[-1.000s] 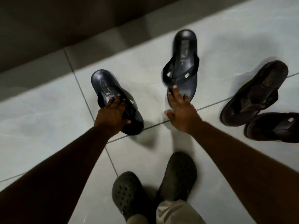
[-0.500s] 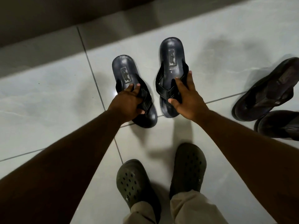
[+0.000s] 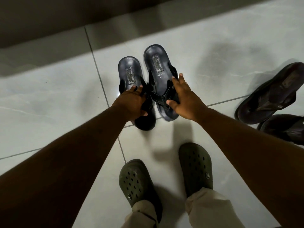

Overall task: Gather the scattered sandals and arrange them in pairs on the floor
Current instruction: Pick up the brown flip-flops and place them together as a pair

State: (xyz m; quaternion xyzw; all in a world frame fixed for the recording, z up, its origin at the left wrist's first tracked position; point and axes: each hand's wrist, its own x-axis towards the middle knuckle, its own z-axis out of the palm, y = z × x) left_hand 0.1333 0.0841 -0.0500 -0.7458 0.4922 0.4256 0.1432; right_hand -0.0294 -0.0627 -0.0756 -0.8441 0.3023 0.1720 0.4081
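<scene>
Judging by their moulded soles, the two black sandals (image 3: 148, 83) are likely light and semi-stiff, best taken at the straps, where the left hand (image 3: 131, 102) is curled and the right hand (image 3: 184, 99) is spread flat.

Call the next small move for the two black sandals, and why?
Probably slide the left sandal forward until level with the right sandal, then let go. They lie side by side, pointing the same way, straps nearly touching, but the left one's heel sits nearer the person. The left hand grips its strap; the right hand rests spread on the other.
</scene>
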